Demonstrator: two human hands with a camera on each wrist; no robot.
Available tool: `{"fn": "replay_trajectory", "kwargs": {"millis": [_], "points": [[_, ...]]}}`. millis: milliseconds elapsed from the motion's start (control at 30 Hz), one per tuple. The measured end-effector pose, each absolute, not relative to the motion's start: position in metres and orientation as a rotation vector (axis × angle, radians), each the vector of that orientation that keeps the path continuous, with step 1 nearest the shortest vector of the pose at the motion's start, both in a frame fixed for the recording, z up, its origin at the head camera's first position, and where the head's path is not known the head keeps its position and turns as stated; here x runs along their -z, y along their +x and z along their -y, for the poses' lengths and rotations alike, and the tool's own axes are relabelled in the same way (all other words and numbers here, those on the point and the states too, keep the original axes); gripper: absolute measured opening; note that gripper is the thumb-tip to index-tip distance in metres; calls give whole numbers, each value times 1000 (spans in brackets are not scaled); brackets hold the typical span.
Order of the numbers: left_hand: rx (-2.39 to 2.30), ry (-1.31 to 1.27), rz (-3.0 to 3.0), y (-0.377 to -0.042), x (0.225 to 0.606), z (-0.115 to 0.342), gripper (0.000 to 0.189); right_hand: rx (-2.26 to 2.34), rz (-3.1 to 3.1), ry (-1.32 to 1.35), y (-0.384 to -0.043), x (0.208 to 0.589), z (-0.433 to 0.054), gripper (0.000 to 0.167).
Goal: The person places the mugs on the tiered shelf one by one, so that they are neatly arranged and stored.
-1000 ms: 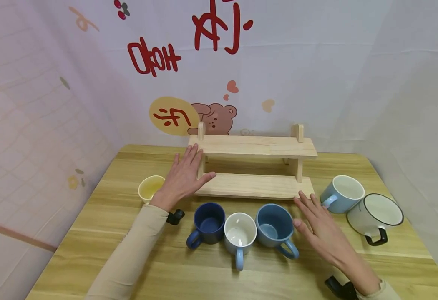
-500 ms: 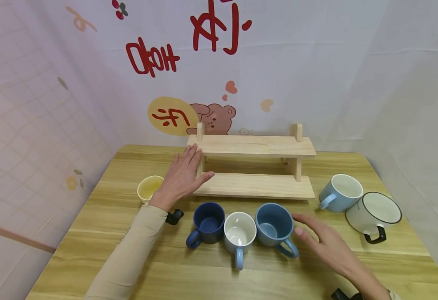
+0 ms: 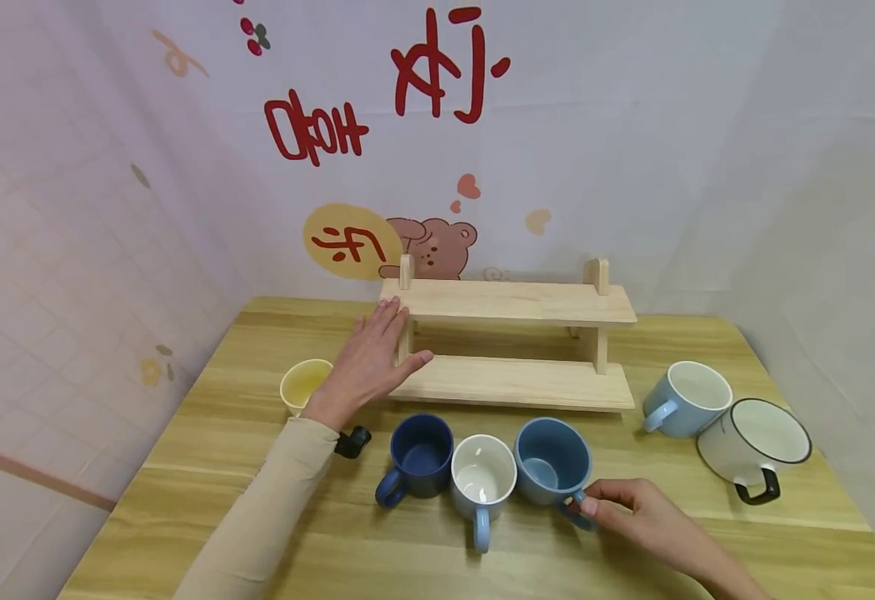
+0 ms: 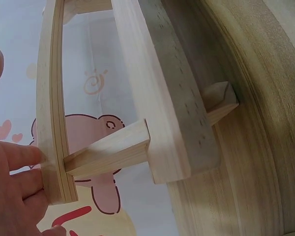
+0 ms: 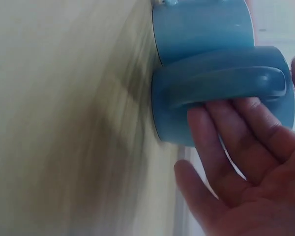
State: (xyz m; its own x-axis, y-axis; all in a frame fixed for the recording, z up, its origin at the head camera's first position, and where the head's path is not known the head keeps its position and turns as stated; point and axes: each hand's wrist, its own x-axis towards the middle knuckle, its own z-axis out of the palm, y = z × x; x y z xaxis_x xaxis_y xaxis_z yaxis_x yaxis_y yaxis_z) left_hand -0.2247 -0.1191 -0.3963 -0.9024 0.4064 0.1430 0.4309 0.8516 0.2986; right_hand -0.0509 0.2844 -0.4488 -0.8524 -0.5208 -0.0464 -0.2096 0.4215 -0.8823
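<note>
My right hand (image 3: pixel 647 521) is at the handle of the medium-blue mug (image 3: pixel 546 492), thumb on top. In the right wrist view, several fingers (image 5: pixel 246 142) tuck through the mug's handle (image 5: pixel 226 86). The mug stands upright in a row beside a white mug (image 3: pixel 482 487) with a light-blue handle and a navy mug (image 3: pixel 432 475). My left hand (image 3: pixel 366 358) lies with fingers extended against the left end of a two-tier wooden shelf (image 3: pixel 512 302). The left wrist view shows its fingertips touching the edge of the upper board (image 4: pixel 56 167).
A yellow cup (image 3: pixel 295 396) sits left of the shelf, partly behind my left hand. To the right stand a light-blue mug (image 3: pixel 677 421) and a white mug with a black rim and handle (image 3: pixel 730 454). A printed cloth (image 3: pixel 632 167) hangs behind the wooden table (image 3: pixel 377 558).
My right hand has moved from the shelf's lower right corner down to the medium-blue mug and has taken its handle. The left hand stays at the shelf. The head view has tilted slightly.
</note>
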Motion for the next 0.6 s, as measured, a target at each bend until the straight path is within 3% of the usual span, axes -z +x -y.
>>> {"fn": "replay_trajectory", "kwargs": {"millis": [600], "points": [[533, -669, 2957, -224, 397, 118, 94, 1736, -2104, -506, -51, 447, -282, 35]]}}
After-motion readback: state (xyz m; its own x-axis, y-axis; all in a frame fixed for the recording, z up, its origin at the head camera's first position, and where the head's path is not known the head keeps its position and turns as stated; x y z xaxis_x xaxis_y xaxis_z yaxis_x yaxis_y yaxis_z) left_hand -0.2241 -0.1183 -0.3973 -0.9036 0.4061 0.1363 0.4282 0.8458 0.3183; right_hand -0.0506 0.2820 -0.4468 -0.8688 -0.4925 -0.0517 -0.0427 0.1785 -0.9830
